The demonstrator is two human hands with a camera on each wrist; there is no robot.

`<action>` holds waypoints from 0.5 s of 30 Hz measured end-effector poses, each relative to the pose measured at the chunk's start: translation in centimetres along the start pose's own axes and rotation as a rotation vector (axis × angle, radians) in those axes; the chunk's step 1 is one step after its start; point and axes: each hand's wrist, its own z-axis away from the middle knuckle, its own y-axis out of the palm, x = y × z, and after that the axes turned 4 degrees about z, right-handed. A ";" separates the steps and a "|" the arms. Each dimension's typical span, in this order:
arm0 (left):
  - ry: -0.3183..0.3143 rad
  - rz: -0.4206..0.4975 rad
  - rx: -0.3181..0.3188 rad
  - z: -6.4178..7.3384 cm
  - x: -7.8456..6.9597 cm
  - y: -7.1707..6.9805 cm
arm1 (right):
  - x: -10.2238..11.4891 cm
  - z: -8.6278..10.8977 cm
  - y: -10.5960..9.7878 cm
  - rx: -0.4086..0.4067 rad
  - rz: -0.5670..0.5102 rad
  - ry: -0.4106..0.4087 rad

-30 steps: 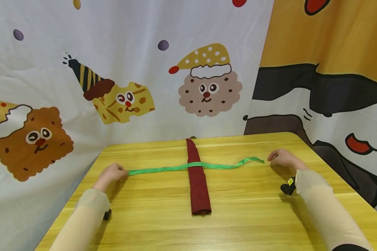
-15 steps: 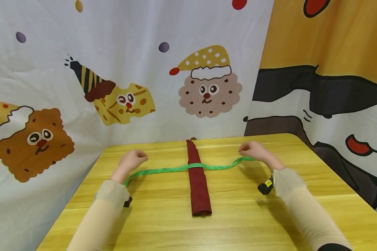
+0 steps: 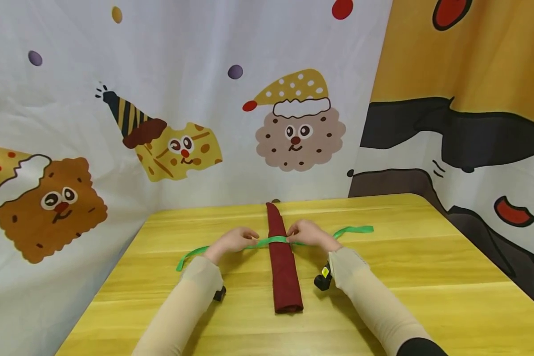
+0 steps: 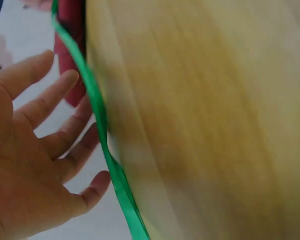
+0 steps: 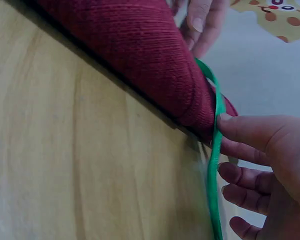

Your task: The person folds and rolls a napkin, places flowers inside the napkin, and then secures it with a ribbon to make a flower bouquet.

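Note:
A dark red rolled cloth (image 3: 286, 282) lies lengthwise in the middle of the table, its knit texture showing in the right wrist view. Across it runs a green ribbon (image 3: 278, 239), with loose tails on both sides. Just left of the roll is my left hand (image 3: 235, 241); its fingers (image 4: 47, 107) are spread along the ribbon without gripping it. On the roll's right side my right hand (image 3: 310, 232) pinches the ribbon between thumb (image 5: 247, 127) and index finger, close against the cloth.
The wooden table (image 3: 382, 267) reaches back to a white curtain (image 3: 196, 59) printed with cartoon biscuits and cheese. Small black wrist cameras hang below both sleeves, one (image 3: 323, 278) at the right cuff.
Both hands have moved inward from the ribbon's ends to the roll. The left hand has let go of its end, which now lies on the table; the right hand has taken hold beside the cloth.

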 end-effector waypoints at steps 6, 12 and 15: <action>0.039 -0.118 0.037 -0.9 -0.9 0.7 | -0.4 -0.5 0.7 0.070 -0.028 -0.014; 0.057 -0.091 0.060 -1.4 -0.9 0.5 | -0.4 -0.3 0.1 0.120 -0.072 -0.039; 0.084 -0.016 0.073 -1.5 -0.5 0.2 | -0.5 0.0 -0.6 0.145 -0.141 -0.059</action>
